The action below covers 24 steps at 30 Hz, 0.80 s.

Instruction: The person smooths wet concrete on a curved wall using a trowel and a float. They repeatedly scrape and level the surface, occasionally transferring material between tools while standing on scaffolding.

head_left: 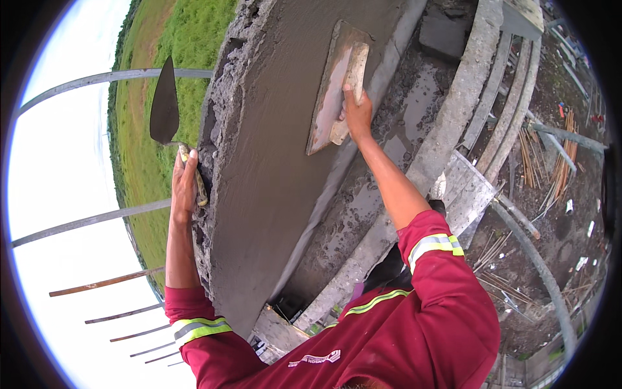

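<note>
My left hand (184, 185) is closed round the worn handle of a pointed trowel (164, 107), its dark blade sticking up past the wall's rough edge. With my right hand (357, 117) I grip the pale wooden handle of a rectangular plastering float (329, 97). The float's flat face lies against the wet grey mortar (272, 149) on the wall, near the far end. The mortar looks mostly smooth, with a crumbly, lumpy rim (220, 110) along its left side beside my left hand.
A ledge with wet, splashed mortar (414, 104) runs right of the wall. Beyond it are long planks (495, 91), a board (463, 188) and metal poles (557, 139). Thin rods (551, 162) litter the muddy ground far below. Bars (97, 217) stick out left over grass (194, 39).
</note>
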Motion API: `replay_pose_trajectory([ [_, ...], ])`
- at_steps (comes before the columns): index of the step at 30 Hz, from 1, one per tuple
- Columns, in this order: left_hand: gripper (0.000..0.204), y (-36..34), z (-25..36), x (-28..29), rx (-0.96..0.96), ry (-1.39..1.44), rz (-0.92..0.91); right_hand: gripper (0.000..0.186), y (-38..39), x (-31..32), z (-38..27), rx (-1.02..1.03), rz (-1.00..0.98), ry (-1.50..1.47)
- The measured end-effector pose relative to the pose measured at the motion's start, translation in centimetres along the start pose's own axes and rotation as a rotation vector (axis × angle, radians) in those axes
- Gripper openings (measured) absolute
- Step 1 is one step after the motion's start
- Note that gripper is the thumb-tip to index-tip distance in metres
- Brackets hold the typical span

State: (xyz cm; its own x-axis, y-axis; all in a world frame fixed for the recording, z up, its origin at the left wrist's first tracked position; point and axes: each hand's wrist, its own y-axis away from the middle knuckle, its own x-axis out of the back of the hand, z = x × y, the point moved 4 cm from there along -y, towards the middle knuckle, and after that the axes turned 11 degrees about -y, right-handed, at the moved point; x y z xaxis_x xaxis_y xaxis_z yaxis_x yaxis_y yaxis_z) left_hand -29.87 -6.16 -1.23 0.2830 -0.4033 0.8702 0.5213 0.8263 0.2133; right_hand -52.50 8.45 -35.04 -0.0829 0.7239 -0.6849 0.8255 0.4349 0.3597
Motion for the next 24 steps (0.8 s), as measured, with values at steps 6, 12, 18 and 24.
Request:
replay_pose_trajectory([
  [6,0.072,-0.3,-0.3,0.0,-0.095,0.003,0.011,0.056,12.9,-5.3,1.3,0.090,-0.105,0.207],
  [12,0.061,-2.1,-4.8,0.6,-0.098,0.097,-0.104,0.063,21.4,-10.9,-1.2,0.432,-0.291,0.323],
  [18,0.058,-2.9,-4.7,1.9,-0.604,-0.636,-0.008,0.066,15.9,-13.0,-7.1,0.765,-0.371,0.467],
  [24,0.066,-1.0,-2.2,0.2,-0.021,-0.004,0.029,0.064,1.3,-11.1,-14.2,0.613,-0.192,0.427],
])
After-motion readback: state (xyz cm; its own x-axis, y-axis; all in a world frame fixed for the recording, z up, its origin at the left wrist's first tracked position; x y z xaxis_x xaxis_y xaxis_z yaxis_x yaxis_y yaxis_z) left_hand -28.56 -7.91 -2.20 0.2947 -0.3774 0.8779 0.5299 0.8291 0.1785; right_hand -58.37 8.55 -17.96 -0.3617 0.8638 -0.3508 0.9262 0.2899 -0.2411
